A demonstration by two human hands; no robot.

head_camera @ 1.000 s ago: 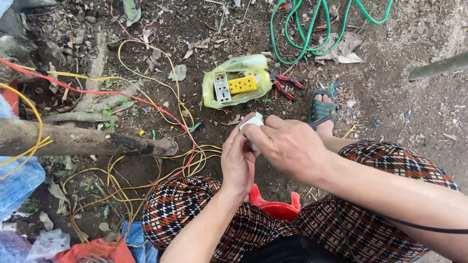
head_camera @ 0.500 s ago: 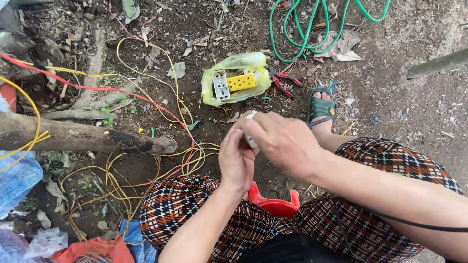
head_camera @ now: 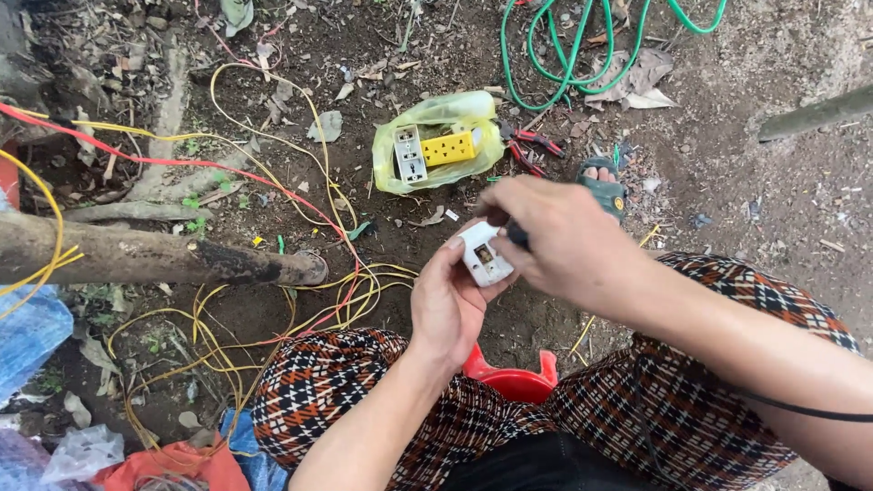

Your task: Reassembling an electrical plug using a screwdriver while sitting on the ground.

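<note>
White socket block [head_camera: 482, 255] sits in the middle, above the person's knees, pinched in the fingers of the left hand [head_camera: 446, 305]. On the far left, a thick brown log [head_camera: 155, 255] lies on the dirt with yellow wires [head_camera: 227, 336] curling beside it. Right of the block, the right hand [head_camera: 564, 241] is closed on a small dark tool [head_camera: 516, 236] touching it. Farther up lie a yellow bag [head_camera: 436, 150] and red pliers [head_camera: 532, 145].

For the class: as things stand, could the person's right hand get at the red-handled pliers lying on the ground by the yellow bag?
Probably yes, once freed. The red-handled pliers lie uncovered on the dirt just beyond the right hand, nothing between them. But that hand grips a dark tool at the white socket held by the left hand.
</note>
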